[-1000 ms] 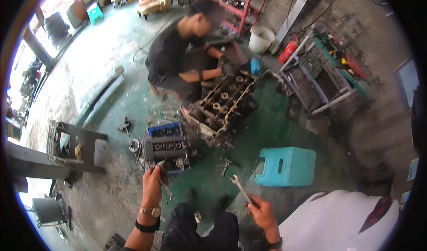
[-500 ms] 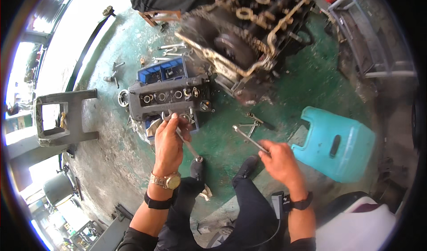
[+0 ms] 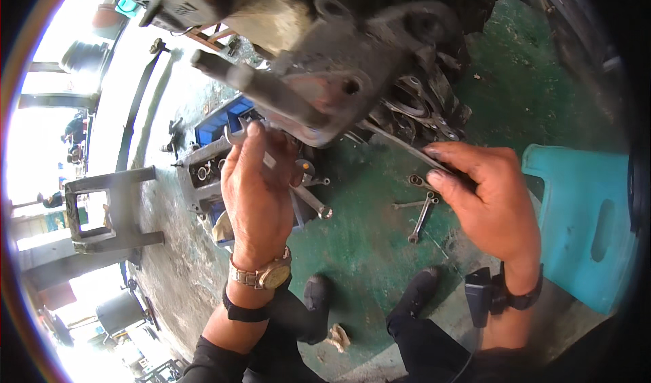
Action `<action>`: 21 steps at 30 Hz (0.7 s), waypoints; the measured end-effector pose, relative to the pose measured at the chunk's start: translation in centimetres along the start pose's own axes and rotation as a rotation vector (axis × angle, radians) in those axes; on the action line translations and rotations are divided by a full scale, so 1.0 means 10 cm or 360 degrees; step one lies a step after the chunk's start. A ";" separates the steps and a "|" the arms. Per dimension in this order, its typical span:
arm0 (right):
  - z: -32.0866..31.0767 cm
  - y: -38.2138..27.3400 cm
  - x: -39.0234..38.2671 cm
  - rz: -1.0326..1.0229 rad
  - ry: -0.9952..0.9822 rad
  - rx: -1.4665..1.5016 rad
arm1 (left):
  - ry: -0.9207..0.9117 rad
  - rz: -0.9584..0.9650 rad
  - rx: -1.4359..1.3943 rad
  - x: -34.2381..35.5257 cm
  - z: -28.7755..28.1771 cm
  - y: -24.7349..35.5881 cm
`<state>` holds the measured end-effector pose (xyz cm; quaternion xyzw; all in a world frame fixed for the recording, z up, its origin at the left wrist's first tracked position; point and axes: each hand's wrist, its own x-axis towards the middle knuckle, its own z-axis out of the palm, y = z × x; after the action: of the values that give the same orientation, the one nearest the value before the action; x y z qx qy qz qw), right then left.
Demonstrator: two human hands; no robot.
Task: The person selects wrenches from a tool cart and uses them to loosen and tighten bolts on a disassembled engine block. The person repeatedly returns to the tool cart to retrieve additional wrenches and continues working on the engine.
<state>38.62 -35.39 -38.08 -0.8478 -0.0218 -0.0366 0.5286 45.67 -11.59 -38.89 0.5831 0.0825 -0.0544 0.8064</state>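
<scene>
Wrench (image 3: 313, 201), smooth ring-ended metal, juts from left fingers (image 3: 254, 139).

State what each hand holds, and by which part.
The left hand grips one wrench near its open-ended head; the right hand pinches another wrench toward its near end.

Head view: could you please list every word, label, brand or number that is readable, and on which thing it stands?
None can be read with certainty.
Wristwatch: dial too small.
Metal casing, upper left: possible marking, too blurred.
Wrench in the left hand: no readable marking.
</scene>
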 end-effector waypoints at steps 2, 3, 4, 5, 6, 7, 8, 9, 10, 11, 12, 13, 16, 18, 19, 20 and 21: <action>-0.01 0.06 -0.07 0.0011 0.0103 -0.0009 | -0.0020 0.0195 0.0225 0.03 0.08 -0.08; -0.01 0.08 -0.11 0.0021 0.0145 0.0004 | -0.0049 0.0358 0.0539 0.06 0.11 -0.12; -0.01 0.10 -0.15 0.0099 0.0180 -0.0022 | -0.0070 0.0523 0.0845 0.09 0.13 -0.16; 0.01 0.12 -0.19 0.0066 0.0250 0.0069 | -0.0043 0.0444 0.0784 0.13 0.15 -0.19; 0.04 0.14 -0.22 0.0036 0.0308 0.0163 | -0.0088 0.0309 0.0463 0.15 0.17 -0.22; 0.05 0.14 -0.26 0.0055 0.0344 0.0243 | -0.0112 -0.0039 -0.0232 0.19 0.21 -0.26; 0.07 0.13 -0.29 0.0181 0.0360 0.0299 | -0.0202 0.0086 -0.0217 0.19 0.24 -0.30; 0.09 0.12 -0.32 0.0161 0.0387 0.0288 | -0.0304 0.0208 0.0035 0.21 0.27 -0.31; 0.11 0.11 -0.34 0.0142 0.0418 0.0274 | -0.0261 0.0136 -0.0022 0.20 0.29 -0.33; 0.12 0.10 -0.36 0.0165 0.0461 0.0258 | -0.0227 0.0052 -0.0079 0.19 0.31 -0.34; 0.13 0.09 -0.38 0.0117 0.0485 0.0263 | -0.0226 0.0000 -0.0015 0.17 0.32 -0.33; 0.14 0.07 -0.39 0.0110 0.0519 0.0269 | -0.0273 0.0025 -0.0020 0.15 0.33 -0.33; 0.13 0.05 -0.41 0.0201 0.0533 0.0289 | -0.0332 -0.0052 0.0045 0.12 0.36 -0.31; 0.13 0.05 -0.40 0.0168 0.0533 0.0241 | -0.0452 -0.0002 0.0116 0.12 0.39 -0.31; 0.13 0.06 -0.40 0.0138 0.0536 0.0246 | -0.0524 0.0033 0.0127 0.11 0.41 -0.32; 0.14 0.07 -0.38 0.0106 0.0538 0.0252 | -0.0577 0.0058 0.0070 0.10 0.42 -0.33; 0.13 0.08 -0.37 0.0089 0.0530 0.0233 | -0.0578 0.0018 0.0090 0.09 0.42 -0.33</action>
<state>35.03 -34.53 -39.69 -0.7896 0.0869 -0.1602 0.5860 46.29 -16.64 -40.82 0.5866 -0.0693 -0.1566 0.7916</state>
